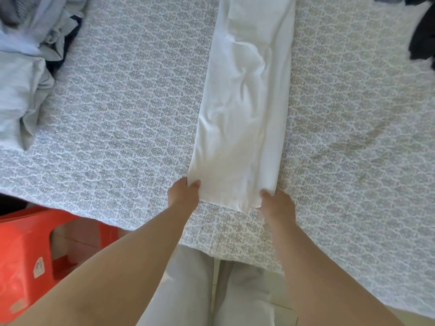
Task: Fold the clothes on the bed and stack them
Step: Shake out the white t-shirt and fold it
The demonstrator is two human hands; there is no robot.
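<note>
A white garment [244, 95], folded lengthwise into a long narrow strip, lies on the patterned bed [122, 95] and runs from its near edge to the top of the view. My left hand [184, 194] pinches the strip's near left corner. My right hand [276, 203] pinches its near right corner. Both corners are lifted slightly off the sheet. The far end of the strip is out of view.
A heap of pale blue and dark clothes [26, 55] sits at the bed's far left. A dark garment [423, 31] lies at the far right. An orange plastic stool [26, 260] stands on the floor by the bed's near left edge.
</note>
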